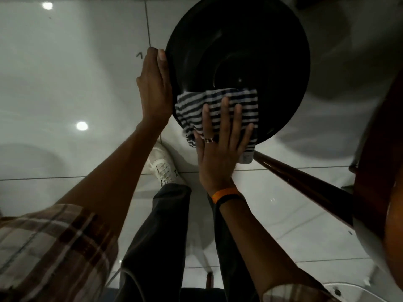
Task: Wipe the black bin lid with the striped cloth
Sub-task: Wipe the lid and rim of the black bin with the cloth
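Note:
The round black bin lid [257, 51] is held up above the white floor, its face turned toward me. My left hand [155, 88] grips its left rim, thumb over the edge. The black-and-white striped cloth [235, 99] lies on the lid's lower part and hangs over the bottom rim. My right hand [220, 144] presses flat on the cloth with fingers spread. A ring sits on one finger and an orange band on the wrist.
Glossy white floor tiles [65, 73] lie below. A dark wooden furniture leg [305, 182] runs diagonally at the right, joining a wooden piece [379, 149]. My white shoe [162, 164] and dark trousers are under the lid.

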